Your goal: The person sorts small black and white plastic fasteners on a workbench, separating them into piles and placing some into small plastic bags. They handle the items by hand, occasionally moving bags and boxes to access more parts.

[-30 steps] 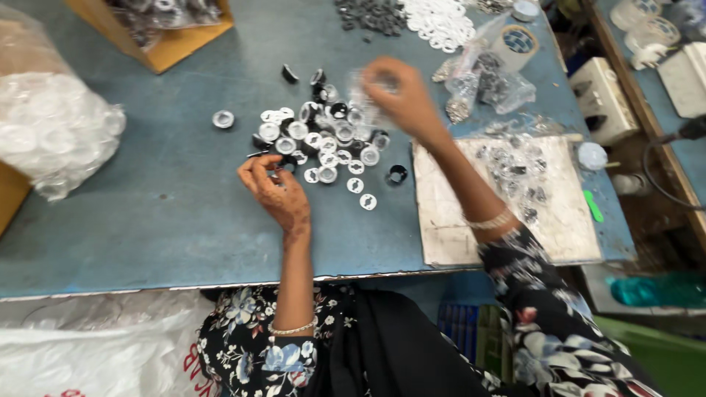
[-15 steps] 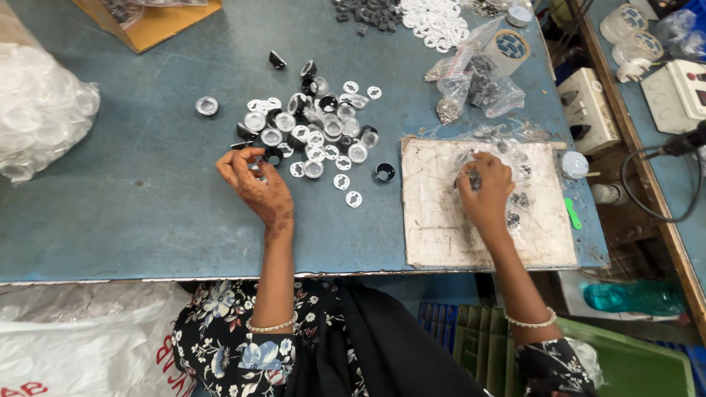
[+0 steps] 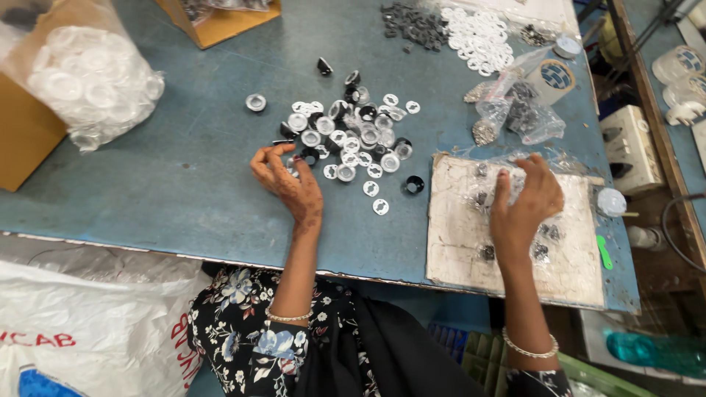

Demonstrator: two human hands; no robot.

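Lying under fingers: clear bag

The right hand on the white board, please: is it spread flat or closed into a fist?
Spread flat. The right hand lies palm down, fingers apart, on a clear plastic bag of small dark parts on the white board.

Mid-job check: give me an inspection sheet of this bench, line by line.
Surface: blue table, scuffed; worn white board at right.
Job's things: pile of small clear, white and black round parts; clear plastic bag of dark parts on the board.
Clutter: white rings, tape roll, big bag of clear caps, cardboard box.
Grippers: left hand at the pile's edge; right hand on the bag.
Cables: black cable at far right.
Surroundings: socket block, white sack.
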